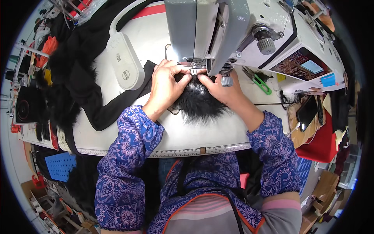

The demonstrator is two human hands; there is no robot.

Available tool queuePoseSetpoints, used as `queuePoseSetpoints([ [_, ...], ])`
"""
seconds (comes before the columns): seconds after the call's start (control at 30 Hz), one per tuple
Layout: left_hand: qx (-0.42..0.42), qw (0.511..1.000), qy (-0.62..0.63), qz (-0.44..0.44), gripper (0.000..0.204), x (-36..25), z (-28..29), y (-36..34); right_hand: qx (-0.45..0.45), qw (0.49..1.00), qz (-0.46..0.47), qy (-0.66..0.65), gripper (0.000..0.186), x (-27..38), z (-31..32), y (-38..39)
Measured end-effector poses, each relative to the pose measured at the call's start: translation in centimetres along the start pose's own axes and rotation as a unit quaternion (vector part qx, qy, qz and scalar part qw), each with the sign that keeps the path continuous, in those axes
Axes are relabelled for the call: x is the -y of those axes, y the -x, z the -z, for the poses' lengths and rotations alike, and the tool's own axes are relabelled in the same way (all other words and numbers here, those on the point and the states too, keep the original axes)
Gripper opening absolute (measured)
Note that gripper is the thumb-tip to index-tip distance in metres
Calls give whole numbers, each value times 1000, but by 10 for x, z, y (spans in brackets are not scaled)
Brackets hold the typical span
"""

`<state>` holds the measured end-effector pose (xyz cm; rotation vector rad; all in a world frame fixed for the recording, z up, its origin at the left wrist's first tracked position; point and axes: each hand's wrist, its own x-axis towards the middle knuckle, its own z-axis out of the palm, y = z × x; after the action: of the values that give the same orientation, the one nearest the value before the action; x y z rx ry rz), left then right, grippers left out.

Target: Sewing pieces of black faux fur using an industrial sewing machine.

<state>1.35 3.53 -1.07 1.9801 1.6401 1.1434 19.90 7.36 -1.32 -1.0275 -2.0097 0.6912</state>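
A black furry piece (200, 103) lies on the sewing machine's white bed, its long hairs fanning out toward me. My left hand (165, 84) pinches its left side close to the presser foot (194, 71). From the other side my right hand (224, 89) grips the piece, with the thumb pointing in at the foot. Both thumbs press near each other just in front of the foot; some fingertips are hidden behind the machine head (200, 31). A strip of black fabric (113, 111) runs leftward from beside my left hand.
Green-handled snips (261, 84) lie right of my right hand. A white lamp head (125, 62) stands at left, near black fur and cloth (66, 85). The machine's control panel (302, 66) is at right, above a phone (307, 111). A ruler tape (194, 151) edges the table.
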Motion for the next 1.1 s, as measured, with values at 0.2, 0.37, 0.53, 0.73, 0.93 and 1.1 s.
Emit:
queuePoseSetpoints([
  [0.2, -9, 1000, -5, -14, 12, 0, 0, 0, 32, 997, 21, 63, 15, 9, 8, -3],
  [0.37, -21, 1000, 0, -10, 11, -1, -2, -1, 3, 997, 29, 75, 22, 5, 4, -3],
  [0.53, -21, 999, -19, 17, 11, -2, -4, -5, 47, 994, -21, 91, 29, -2, 3, -6],
  [0.73, -1, 999, 40, 36, 11, 4, -4, -7, 44, 989, 11, 141, 31, -4, 6, -7],
  [0.93, -15, 998, 43, 44, 10, 4, -6, -6, 55, 992, -3, 117, 32, -4, 7, -10],
  [1.1, -25, 999, 16, 23, 9, 3, -5, -7, 51, 992, 10, 118, 31, -2, 7, -8],
])
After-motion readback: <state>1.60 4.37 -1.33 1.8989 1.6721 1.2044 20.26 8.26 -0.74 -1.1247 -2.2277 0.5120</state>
